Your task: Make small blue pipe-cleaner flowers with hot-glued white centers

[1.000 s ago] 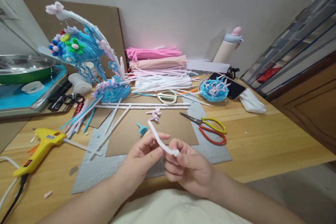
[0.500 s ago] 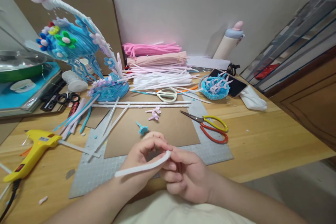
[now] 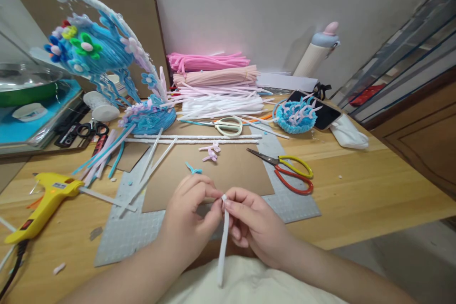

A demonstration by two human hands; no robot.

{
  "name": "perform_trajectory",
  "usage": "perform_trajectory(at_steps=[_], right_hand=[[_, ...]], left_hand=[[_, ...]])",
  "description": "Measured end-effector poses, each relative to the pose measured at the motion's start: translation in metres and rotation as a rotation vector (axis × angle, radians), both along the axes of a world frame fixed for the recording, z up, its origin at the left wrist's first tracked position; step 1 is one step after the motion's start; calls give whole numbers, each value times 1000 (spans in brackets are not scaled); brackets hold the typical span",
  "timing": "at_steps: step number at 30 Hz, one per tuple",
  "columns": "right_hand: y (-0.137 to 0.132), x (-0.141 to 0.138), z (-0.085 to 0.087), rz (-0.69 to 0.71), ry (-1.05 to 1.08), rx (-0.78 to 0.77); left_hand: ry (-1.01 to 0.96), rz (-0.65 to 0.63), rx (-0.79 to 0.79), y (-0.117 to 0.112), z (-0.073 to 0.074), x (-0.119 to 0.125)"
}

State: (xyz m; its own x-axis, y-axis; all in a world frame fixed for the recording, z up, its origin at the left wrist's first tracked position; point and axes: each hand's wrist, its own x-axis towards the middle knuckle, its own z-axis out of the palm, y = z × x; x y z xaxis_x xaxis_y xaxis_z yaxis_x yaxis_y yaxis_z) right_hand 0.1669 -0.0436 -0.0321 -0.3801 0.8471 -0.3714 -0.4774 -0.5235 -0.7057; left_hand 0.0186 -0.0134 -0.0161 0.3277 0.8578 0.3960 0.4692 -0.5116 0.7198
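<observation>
A white pipe cleaner [image 3: 223,251] hangs down toward my lap, its top end bent into a small tight bit between my fingertips. My left hand [image 3: 192,213] pinches that bent end from the left with thumb and forefinger. From the right, my right hand [image 3: 254,223] grips the strand just below it, thumb on top and the other fingers curled. Beyond my hands, a small blue pipe-cleaner flower [image 3: 193,169] lies on the brown cardboard [image 3: 242,171], partly hidden by my left hand. Two small lilac flowers [image 3: 211,152] rest farther back.
Red-and-yellow scissors [image 3: 285,168] lie right on the grey cutting mat [image 3: 302,209]. A yellow glue gun [image 3: 46,204] is at left, near a blue flowered pipe-cleaner piece [image 3: 149,118]. Pipe-cleaner bundles [image 3: 217,76], pale-handled scissors [image 3: 228,126], a blue round piece [image 3: 295,116] and a bottle [image 3: 315,52] stand behind.
The pipe cleaner's free end has swung from pointing left across my left wrist to hanging down toward me. My fingertips have closed in around its bent end.
</observation>
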Motion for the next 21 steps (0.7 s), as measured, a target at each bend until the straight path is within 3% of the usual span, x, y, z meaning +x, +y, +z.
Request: perform_trajectory(at_steps=[10, 17, 21], right_hand=[[2, -1, 2, 7, 105, -67], [1, 6, 7, 216, 346, -226], [-1, 5, 9, 181, 247, -108]], left_hand=[[-16, 0, -32, -2, -1, 0], [14, 10, 105, -5, -3, -2], [5, 33, 109, -7, -2, -2]])
